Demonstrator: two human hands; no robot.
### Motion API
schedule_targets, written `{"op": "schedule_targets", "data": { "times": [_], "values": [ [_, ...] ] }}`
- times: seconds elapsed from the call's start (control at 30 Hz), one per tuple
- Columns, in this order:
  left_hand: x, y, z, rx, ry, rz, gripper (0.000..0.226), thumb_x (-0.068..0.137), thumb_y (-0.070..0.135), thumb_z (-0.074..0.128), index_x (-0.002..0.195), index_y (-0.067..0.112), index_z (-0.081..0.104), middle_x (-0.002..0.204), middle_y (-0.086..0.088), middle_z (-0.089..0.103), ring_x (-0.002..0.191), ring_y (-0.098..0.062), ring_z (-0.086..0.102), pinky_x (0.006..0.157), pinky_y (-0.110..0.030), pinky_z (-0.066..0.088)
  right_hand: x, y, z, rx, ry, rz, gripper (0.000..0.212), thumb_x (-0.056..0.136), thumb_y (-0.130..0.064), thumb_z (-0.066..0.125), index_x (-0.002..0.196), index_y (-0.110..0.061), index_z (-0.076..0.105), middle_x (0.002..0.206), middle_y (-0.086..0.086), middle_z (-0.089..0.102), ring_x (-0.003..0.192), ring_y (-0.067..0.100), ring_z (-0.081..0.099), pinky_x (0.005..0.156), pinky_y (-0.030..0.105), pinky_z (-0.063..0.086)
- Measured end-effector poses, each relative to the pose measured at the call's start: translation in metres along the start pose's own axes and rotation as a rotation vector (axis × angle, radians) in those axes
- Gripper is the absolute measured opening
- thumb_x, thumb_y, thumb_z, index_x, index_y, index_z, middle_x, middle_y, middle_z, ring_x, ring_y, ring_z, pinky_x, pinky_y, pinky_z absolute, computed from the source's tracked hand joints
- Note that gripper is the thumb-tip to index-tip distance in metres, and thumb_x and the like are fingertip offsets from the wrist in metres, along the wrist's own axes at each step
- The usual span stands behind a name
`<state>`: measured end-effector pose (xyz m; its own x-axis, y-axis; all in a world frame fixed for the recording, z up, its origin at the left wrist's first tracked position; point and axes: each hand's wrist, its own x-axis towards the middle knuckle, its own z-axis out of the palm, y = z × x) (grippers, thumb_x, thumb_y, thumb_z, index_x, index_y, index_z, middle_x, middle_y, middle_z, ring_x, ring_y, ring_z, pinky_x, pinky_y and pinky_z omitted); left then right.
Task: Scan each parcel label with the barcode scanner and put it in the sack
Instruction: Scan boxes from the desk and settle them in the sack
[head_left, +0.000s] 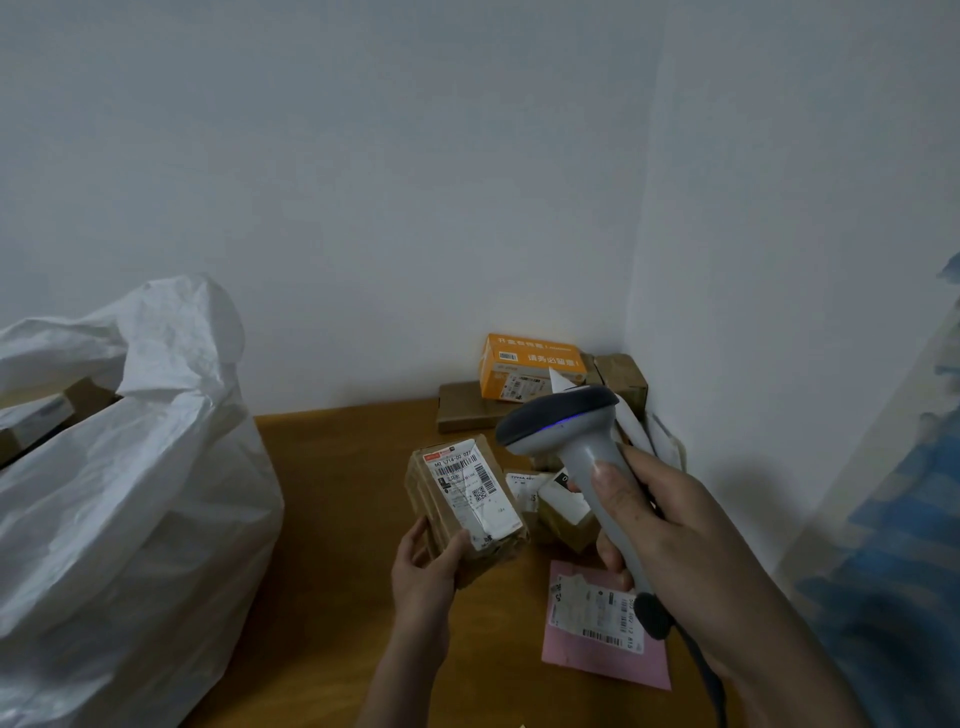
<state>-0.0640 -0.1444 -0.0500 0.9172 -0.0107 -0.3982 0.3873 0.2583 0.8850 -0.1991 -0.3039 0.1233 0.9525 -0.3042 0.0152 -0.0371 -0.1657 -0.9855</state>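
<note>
The left hand (423, 566) holds a brown parcel (465, 506) above the desk (332, 545), thumb and fingers curled round its lower end; its white label (475, 491) faces up, reading partly "14-00 027". The right hand (670, 540) has its grip wrapped round the grey scanner (576, 441), blue light lit. A pink mailer (605, 631) lies below, an orange box (530, 366) behind, the white sack (119, 493) at left

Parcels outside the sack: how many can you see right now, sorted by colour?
Brown cardboard: 4, namely the held box in the left hand, the flat box, the corner box and the box behind the scanner.
Orange: 1, the orange box.
Pink: 1, the pink mailer.
Total: 6. More may be hidden.
</note>
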Motion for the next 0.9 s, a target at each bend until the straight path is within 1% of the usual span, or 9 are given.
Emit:
{"op": "schedule_targets", "data": {
  "times": [0.07,0.27,0.37,0.47,0.57,0.63,0.73,0.8,0.9],
  "values": [
    [0.0,0.001,-0.001,-0.001,-0.002,0.004,0.069,0.083,0.005,0.073,0.143,0.023,0.043,0.125,-0.015,0.06,0.101,-0.032,0.066,0.078,-0.043,0.059,0.001,-0.001,0.002,0.003,-0.005,-0.003,0.048,0.076,-0.057,0.042,0.106,-0.024,0.061,0.052,-0.003,0.054,0.051,0.007,0.052,0.053,0.022,0.044],
    [-0.002,0.009,-0.016,0.043,0.026,0.078,0.069,0.08,0.013,0.077,0.14,0.031,0.046,0.129,-0.011,0.058,0.108,-0.03,0.064,0.089,-0.047,0.056,0.013,0.003,0.019,0.071,-0.03,0.015,0.043,0.08,-0.057,0.045,0.104,-0.027,0.063,0.057,-0.001,0.059,0.054,0.012,0.056,0.057,0.027,0.047],
    [-0.009,0.032,-0.026,0.113,0.071,0.18,0.069,0.08,0.02,0.077,0.139,0.035,0.046,0.134,-0.003,0.054,0.118,-0.025,0.056,0.094,-0.046,0.053,0.024,0.003,0.04,0.147,-0.06,0.044,0.041,0.079,-0.057,0.047,0.1,-0.025,0.063,0.059,0.002,0.06,0.056,0.017,0.056,0.057,0.031,0.047],
    [-0.019,0.061,-0.042,0.186,0.118,0.306,0.072,0.079,0.024,0.077,0.142,0.035,0.044,0.134,0.001,0.051,0.119,-0.019,0.053,0.096,-0.043,0.051,0.034,0.002,0.065,0.19,-0.088,0.054,0.04,0.082,-0.056,0.046,0.098,-0.024,0.062,0.06,0.004,0.06,0.054,0.014,0.055,0.054,0.027,0.044],
    [-0.032,0.094,-0.06,0.221,0.143,0.461,0.072,0.08,0.023,0.077,0.143,0.034,0.044,0.13,0.005,0.054,0.107,-0.003,0.056,0.083,-0.027,0.054,0.043,-0.002,0.091,0.212,-0.103,0.039,0.043,0.082,-0.057,0.045,0.099,-0.022,0.061,0.059,0.003,0.06,0.053,0.013,0.056,0.053,0.027,0.043],
    [-0.039,0.116,-0.074,0.224,0.165,0.547,0.07,0.081,0.021,0.076,0.142,0.034,0.044,0.127,0.01,0.057,0.105,-0.001,0.059,0.074,-0.018,0.056,0.049,-0.007,0.109,0.262,-0.117,0.031,0.041,0.084,-0.055,0.046,0.101,-0.02,0.06,0.06,0.004,0.06,0.053,0.013,0.055,0.051,0.027,0.043],
    [-0.053,0.153,-0.093,0.208,0.214,0.699,0.068,0.081,0.019,0.075,0.139,0.036,0.047,0.125,0.018,0.056,0.109,-0.001,0.061,0.077,-0.021,0.057,0.053,-0.014,0.134,0.33,-0.168,0.026,0.039,0.085,-0.052,0.047,0.103,-0.02,0.06,0.061,0.006,0.058,0.054,0.016,0.054,0.051,0.029,0.042],
    [-0.059,0.18,-0.106,0.177,0.281,0.789,0.064,0.082,0.014,0.074,0.136,0.037,0.048,0.123,0.021,0.056,0.107,0.003,0.061,0.074,-0.017,0.055,0.054,-0.018,0.151,0.34,-0.208,0.03,0.04,0.083,-0.054,0.047,0.103,-0.022,0.06,0.061,0.006,0.058,0.055,0.017,0.053,0.052,0.031,0.043],
    [-0.054,0.219,-0.131,0.137,0.439,0.916,0.064,0.084,0.011,0.074,0.14,0.029,0.047,0.13,0.008,0.057,0.11,-0.004,0.061,0.074,-0.014,0.054,0.058,-0.021,0.173,0.338,-0.257,0.028,0.039,0.083,-0.055,0.047,0.104,-0.024,0.061,0.062,0.006,0.058,0.056,0.019,0.053,0.055,0.033,0.043]
  ]
}}
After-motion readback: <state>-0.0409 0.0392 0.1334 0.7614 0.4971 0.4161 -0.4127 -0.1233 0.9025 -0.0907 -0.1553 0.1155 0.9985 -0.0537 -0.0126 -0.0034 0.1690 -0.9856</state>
